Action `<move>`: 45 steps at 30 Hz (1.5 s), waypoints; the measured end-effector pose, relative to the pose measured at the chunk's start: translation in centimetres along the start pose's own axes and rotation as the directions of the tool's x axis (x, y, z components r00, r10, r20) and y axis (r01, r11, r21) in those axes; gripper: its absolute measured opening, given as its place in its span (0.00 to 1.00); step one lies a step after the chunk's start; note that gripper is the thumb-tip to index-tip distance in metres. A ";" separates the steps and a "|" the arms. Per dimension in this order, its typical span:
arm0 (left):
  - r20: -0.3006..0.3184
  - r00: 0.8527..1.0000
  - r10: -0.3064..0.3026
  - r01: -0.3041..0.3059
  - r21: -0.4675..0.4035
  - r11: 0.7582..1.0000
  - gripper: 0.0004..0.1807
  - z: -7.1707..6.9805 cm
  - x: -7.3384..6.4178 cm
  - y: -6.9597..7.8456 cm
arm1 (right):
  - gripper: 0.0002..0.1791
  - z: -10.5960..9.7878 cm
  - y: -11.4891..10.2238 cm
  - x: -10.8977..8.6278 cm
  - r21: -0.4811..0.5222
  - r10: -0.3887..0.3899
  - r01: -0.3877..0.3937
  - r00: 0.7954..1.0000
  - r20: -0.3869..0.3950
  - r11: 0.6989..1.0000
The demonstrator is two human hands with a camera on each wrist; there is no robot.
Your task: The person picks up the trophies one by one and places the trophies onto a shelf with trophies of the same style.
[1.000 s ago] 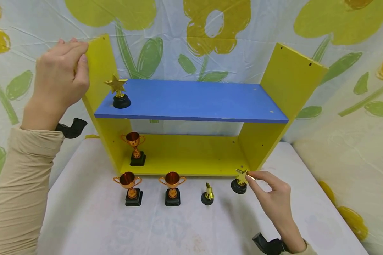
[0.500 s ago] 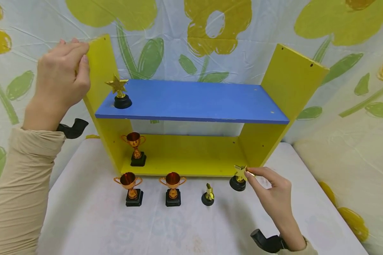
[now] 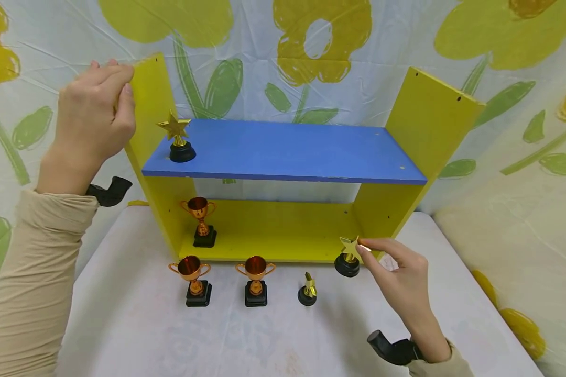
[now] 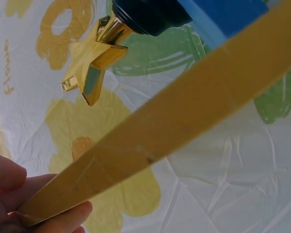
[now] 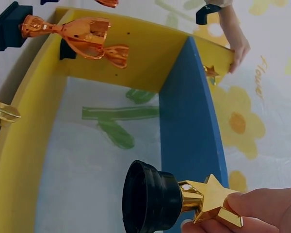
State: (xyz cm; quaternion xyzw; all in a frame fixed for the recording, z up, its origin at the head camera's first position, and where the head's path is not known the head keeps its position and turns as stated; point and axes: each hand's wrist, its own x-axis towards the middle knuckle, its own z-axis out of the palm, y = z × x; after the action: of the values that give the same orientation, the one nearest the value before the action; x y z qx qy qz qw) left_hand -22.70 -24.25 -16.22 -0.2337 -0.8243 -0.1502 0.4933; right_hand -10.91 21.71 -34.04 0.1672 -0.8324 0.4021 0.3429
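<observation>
My left hand (image 3: 94, 112) grips the top of the left yellow side panel (image 4: 150, 131) of a small shelf unit, with fingers on both faces of the board in the left wrist view. My right hand (image 3: 401, 277) pinches a gold star trophy (image 5: 213, 196) by its star, thumb on one side and fingers on the other. The trophy's round black base hangs in front of the yellow bottom shelf (image 3: 273, 230), near its right end. Another star trophy (image 3: 176, 137) stands at the left end of the blue shelf (image 3: 283, 149).
One copper cup trophy (image 3: 200, 222) stands on the bottom shelf at left. Two more cups, a left one (image 3: 195, 280) and a middle one (image 3: 256, 280), stand on the white tabletop (image 3: 245, 345) in front, with a small star trophy (image 3: 307, 289) to their right.
My right hand has moved up and slightly left with the star trophy, bringing it from over the table toward the bottom shelf's front edge. My left hand keeps its hold on the panel.
</observation>
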 end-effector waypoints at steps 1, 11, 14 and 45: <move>0.000 1.000 0.000 0.000 0.000 1.000 0.20 0.0 0.0 0.0 | 0.11 0.0 -0.1 0.1 -0.001 -0.002 0.002 1.000 0.004 1.000; -0.011 1.000 0.019 -0.019 0.005 1.000 0.19 0.0 0.1 -0.1 | 0.12 0.3 -1.4 2.0 0.027 -0.009 0.009 1.000 -0.001 1.000; -0.007 1.000 0.020 -0.020 0.002 1.000 0.19 0.0 0.1 -0.1 | 0.12 0.4 -1.7 2.5 0.045 0.000 0.000 1.000 0.002 0.999; -0.014 1.000 -0.017 0.017 0.008 1.000 0.21 0.0 0.0 0.0 | 0.08 0.5 -5.9 8.9 0.183 -0.024 0.018 0.999 0.032 0.983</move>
State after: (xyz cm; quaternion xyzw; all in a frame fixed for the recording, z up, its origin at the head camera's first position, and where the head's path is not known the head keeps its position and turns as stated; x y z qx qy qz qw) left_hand -22.72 -24.23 -16.24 -0.2238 -0.8235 -0.1525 0.4986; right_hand -14.18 17.63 -24.72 0.2135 -0.7959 0.4700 0.3162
